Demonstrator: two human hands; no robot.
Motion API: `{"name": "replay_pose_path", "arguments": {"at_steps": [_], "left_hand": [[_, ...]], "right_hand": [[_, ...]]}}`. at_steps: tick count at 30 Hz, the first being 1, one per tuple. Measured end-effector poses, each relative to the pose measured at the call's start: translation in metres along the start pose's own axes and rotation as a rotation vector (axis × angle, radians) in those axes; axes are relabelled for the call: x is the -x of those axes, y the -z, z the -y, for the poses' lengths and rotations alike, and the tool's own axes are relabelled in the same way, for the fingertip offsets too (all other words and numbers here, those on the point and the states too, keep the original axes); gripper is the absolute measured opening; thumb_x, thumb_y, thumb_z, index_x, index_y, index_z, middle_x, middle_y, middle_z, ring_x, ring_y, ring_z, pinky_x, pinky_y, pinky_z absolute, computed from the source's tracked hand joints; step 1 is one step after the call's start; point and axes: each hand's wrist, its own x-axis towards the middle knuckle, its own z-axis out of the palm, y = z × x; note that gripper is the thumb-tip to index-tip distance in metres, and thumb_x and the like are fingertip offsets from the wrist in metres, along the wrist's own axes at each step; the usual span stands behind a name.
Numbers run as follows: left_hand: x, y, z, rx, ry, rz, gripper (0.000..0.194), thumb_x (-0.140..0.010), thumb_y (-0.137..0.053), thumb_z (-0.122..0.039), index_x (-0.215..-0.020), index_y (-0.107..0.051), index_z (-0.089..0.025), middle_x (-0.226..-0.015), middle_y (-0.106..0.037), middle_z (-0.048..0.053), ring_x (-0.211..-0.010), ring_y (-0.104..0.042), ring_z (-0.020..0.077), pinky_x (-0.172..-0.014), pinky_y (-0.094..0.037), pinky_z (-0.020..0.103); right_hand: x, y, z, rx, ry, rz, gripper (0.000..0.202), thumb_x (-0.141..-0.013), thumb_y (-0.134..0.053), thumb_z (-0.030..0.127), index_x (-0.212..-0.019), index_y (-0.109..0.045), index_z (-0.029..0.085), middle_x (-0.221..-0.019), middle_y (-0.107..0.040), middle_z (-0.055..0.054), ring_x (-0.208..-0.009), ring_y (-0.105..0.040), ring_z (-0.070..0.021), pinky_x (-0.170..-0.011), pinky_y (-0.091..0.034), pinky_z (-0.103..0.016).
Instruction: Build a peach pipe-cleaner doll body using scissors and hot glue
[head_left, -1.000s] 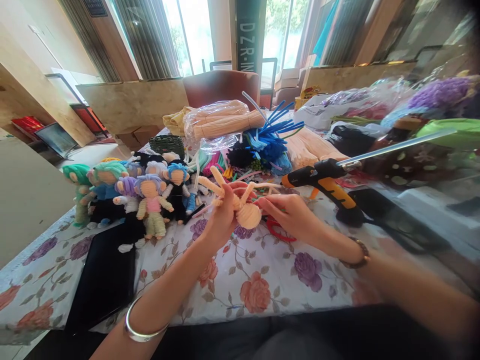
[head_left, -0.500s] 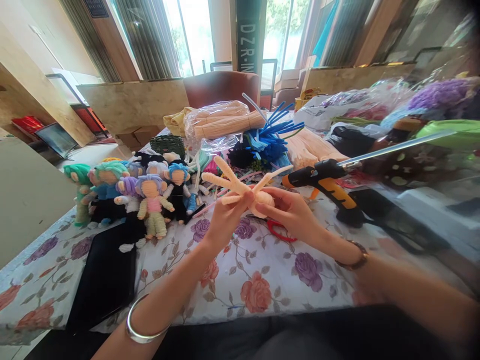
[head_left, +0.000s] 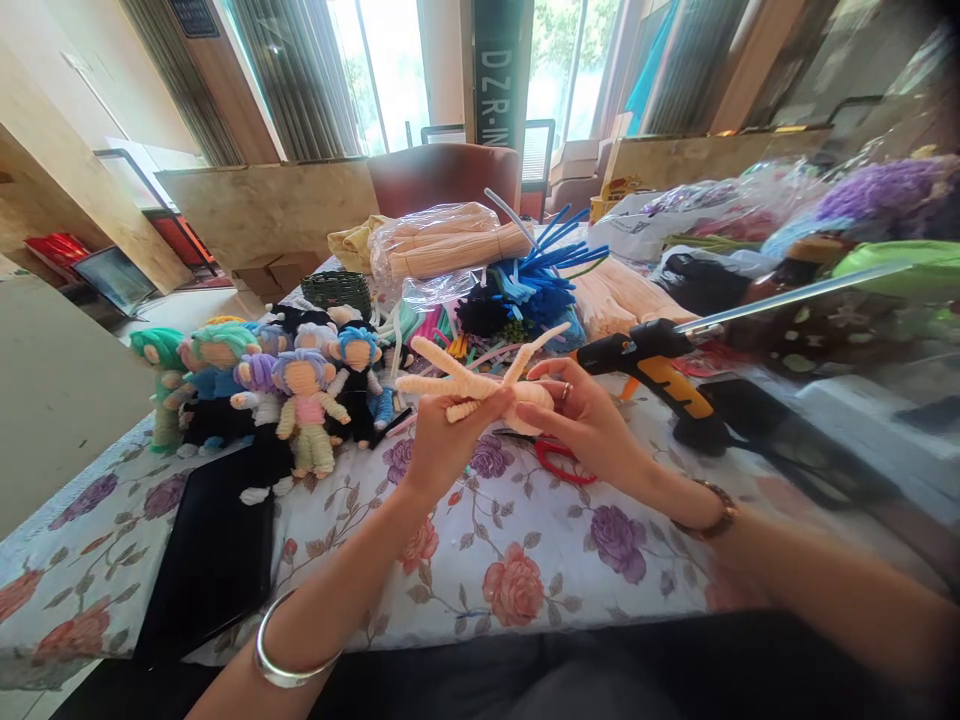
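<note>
Between both hands, above the flowered tablecloth, is a cream pipe-cleaner doll body [head_left: 469,381] with several fuzzy limbs sticking out and a round head at its right end. My left hand [head_left: 452,440] pinches its middle between thumb and fingers. Around the round head curl the fingers of my right hand [head_left: 592,420], the thumb pressed to its near side; a ring shows on one finger. Just below lie red-handled scissors [head_left: 564,462], their blades partly hidden by the hands. To the right, a black and orange glue gun [head_left: 652,365] has a long clear glue stick in its back.
Finished pipe-cleaner dolls [head_left: 304,400] stand grouped at the left, beside a flat black tray-like object [head_left: 210,560]. Behind the hands are bundles of blue pipe cleaners [head_left: 540,275] and wrapped cream ones [head_left: 450,240]. Plastic bags [head_left: 697,210] pile up at the back right.
The doll body has tilted, its left limbs dropping lower and further left. My right fingers have shifted on the round head, opening slightly. The table's things stay put.
</note>
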Motion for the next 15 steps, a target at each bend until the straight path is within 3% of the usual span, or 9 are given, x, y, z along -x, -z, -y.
{"name": "replay_pose_path", "arguments": {"at_steps": [3,6,9,12,14,15], "left_hand": [[-0.002,0.000,0.001,0.047,0.033,0.056,0.031,-0.062,-0.077,-0.042,-0.070,-0.072,-0.013,-0.070,-0.069,0.003,-0.070,-0.063,0.0166,-0.069,-0.052,0.029],[-0.005,0.001,0.000,0.206,0.024,0.145,0.046,-0.063,-0.073,-0.052,-0.091,-0.071,-0.016,-0.092,-0.072,0.007,-0.091,-0.065,0.0217,-0.084,-0.051,0.033],[-0.009,0.005,-0.006,0.374,0.023,0.076,0.064,-0.068,-0.061,-0.066,-0.111,-0.061,-0.019,-0.114,-0.066,0.010,-0.106,-0.062,0.0256,-0.089,-0.050,0.038],[-0.015,0.010,-0.010,0.485,0.124,-0.017,0.069,-0.071,-0.047,-0.074,-0.110,-0.059,-0.019,-0.118,-0.064,0.012,-0.100,-0.065,0.0277,-0.084,-0.052,0.042],[-0.016,0.011,-0.011,0.427,0.213,0.028,0.061,-0.073,-0.051,-0.069,-0.102,-0.063,-0.017,-0.111,-0.067,0.012,-0.095,-0.066,0.0254,-0.082,-0.052,0.038],[-0.016,0.010,-0.011,0.369,0.264,0.106,0.054,-0.073,-0.057,-0.063,-0.098,-0.066,-0.016,-0.107,-0.069,0.011,-0.093,-0.067,0.0238,-0.082,-0.052,0.035]], "right_hand": [[0.000,0.000,0.002,0.015,0.004,-0.050,0.047,-0.069,-0.072,0.044,-0.099,-0.043,0.023,-0.082,-0.061,0.002,-0.069,-0.058,-0.0116,-0.060,-0.046,-0.023],[-0.003,0.005,0.004,0.080,0.018,-0.156,0.046,-0.067,-0.073,0.045,-0.095,-0.046,0.023,-0.082,-0.060,0.001,-0.069,-0.057,-0.0124,-0.059,-0.046,-0.024],[-0.010,0.016,0.007,0.109,0.040,-0.250,0.042,-0.066,-0.073,0.045,-0.094,-0.052,0.022,-0.086,-0.063,-0.001,-0.072,-0.059,-0.0142,-0.062,-0.048,-0.026],[-0.017,0.027,0.009,0.149,0.102,-0.280,0.039,-0.068,-0.072,0.044,-0.097,-0.060,0.021,-0.090,-0.066,-0.002,-0.079,-0.061,-0.0165,-0.069,-0.049,-0.029],[-0.019,0.031,0.010,0.180,0.135,-0.282,0.038,-0.068,-0.071,0.042,-0.099,-0.063,0.021,-0.092,-0.067,-0.002,-0.082,-0.061,-0.0175,-0.073,-0.050,-0.030],[-0.019,0.031,0.010,0.186,0.142,-0.278,0.039,-0.068,-0.071,0.042,-0.100,-0.063,0.021,-0.093,-0.067,-0.002,-0.083,-0.061,-0.0176,-0.074,-0.050,-0.030]]}}
